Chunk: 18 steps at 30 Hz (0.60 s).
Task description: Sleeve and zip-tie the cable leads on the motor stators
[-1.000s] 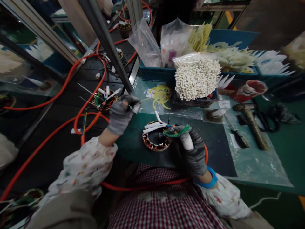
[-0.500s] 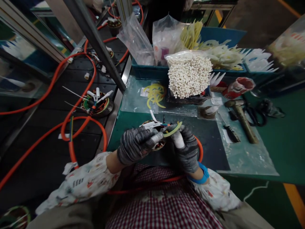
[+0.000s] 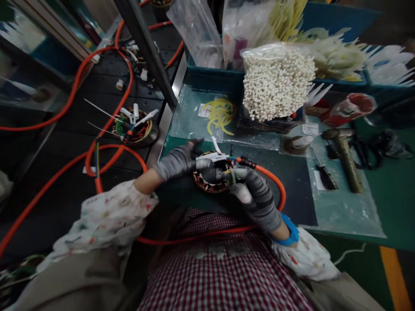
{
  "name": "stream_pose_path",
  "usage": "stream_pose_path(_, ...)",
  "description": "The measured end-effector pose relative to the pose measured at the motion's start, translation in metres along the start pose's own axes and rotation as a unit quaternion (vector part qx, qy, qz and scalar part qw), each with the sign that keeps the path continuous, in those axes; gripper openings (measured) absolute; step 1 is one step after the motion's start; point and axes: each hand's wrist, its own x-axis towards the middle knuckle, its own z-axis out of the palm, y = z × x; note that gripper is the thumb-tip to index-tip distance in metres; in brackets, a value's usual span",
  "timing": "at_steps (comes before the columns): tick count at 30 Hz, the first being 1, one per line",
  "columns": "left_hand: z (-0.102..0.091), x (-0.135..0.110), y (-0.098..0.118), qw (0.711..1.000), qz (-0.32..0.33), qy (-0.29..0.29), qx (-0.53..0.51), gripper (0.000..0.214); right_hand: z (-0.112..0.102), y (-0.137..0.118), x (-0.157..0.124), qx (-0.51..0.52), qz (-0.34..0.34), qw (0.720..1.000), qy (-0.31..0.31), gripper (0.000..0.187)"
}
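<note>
A round motor stator (image 3: 207, 183) with copper windings lies on the dark green mat (image 3: 292, 185) close in front of me. White sleeved wires (image 3: 215, 149) stick up from it, and an orange cable (image 3: 272, 177) leaves its right side and loops round to my lap. My left hand (image 3: 180, 160), in a grey glove, grips the stator's left rim, with its thumb by the white sleeves. My right hand (image 3: 256, 196), gloved with a taped finger, pinches a thin yellow-green strip (image 3: 232, 174) at the stator's right edge.
A second stator (image 3: 136, 129) with white sleeves sits on the dark bench at left among orange cables (image 3: 106, 82). Behind stand a bag of small white pieces (image 3: 279, 82), yellow strips in a bag (image 3: 220, 114) and blue bins (image 3: 324, 26). A hammer (image 3: 345, 157) and scissors (image 3: 366, 153) lie at right.
My left hand came back from the far left to the stator and now grips its rim. My right hand lowered the yellow-green strip to the stator's edge.
</note>
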Motion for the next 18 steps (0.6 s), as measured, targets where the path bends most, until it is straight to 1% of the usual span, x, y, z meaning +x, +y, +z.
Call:
stream_pose_path(2, -0.002, 0.023, -0.009, 0.992, -0.026, -0.113, -0.051, 0.075, 0.006, -0.006, 0.007, -0.094, -0.039, 0.992, -0.074, 0.027)
stream_pose_path(3, -0.002, 0.031, -0.011, 0.986, -0.034, -0.151, -0.062, 0.071, 0.013, -0.008, 0.010, -0.151, -0.052, 0.983, -0.093, 0.028)
stream_pose_path(4, -0.001, 0.038, -0.012, 0.981, -0.043, -0.173, -0.071, 0.070, 0.021, -0.008, 0.011, -0.208, -0.051, 0.971, -0.105, 0.029)
stream_pose_path(5, 0.001, 0.040, -0.011, 0.979, -0.055, -0.182, -0.080, 0.070, 0.029, -0.007, 0.011, -0.257, -0.041, 0.959, -0.113, 0.029)
stream_pose_path(6, 0.004, 0.039, -0.010, 0.978, -0.068, -0.176, -0.092, 0.070, 0.038, -0.004, 0.008, -0.291, -0.026, 0.949, -0.117, 0.028)
stream_pose_path(7, 0.008, 0.035, -0.008, 0.979, -0.077, -0.157, -0.109, 0.070, 0.045, -0.001, 0.004, -0.310, -0.011, 0.944, -0.117, 0.026)
stream_pose_path(8, 0.011, 0.027, -0.005, 0.980, -0.081, -0.127, -0.131, 0.069, 0.051, 0.003, -0.002, -0.314, -0.001, 0.943, -0.109, 0.024)
stream_pose_path(10, 0.019, 0.003, 0.002, 0.979, -0.076, -0.060, -0.177, 0.067, 0.059, 0.009, -0.019, -0.306, -0.006, 0.949, -0.072, 0.022)
stream_pose_path(12, 0.027, -0.024, 0.009, 0.979, -0.056, 0.006, -0.195, 0.067, 0.060, 0.012, -0.038, -0.302, -0.048, 0.952, -0.028, 0.018)
stream_pose_path(14, 0.032, -0.048, 0.013, 0.981, -0.025, 0.070, -0.181, 0.069, 0.059, 0.011, -0.054, -0.314, -0.095, 0.945, -0.005, 0.012)
stream_pose_path(16, 0.037, -0.065, 0.012, 0.979, 0.015, 0.130, -0.158, 0.069, 0.057, 0.007, -0.061, -0.334, -0.121, 0.935, 0.002, 0.012)
stream_pose_path(18, 0.043, -0.074, 0.006, 0.970, 0.059, 0.173, -0.159, 0.066, 0.056, 0.004, -0.062, -0.358, -0.131, 0.924, 0.002, 0.017)
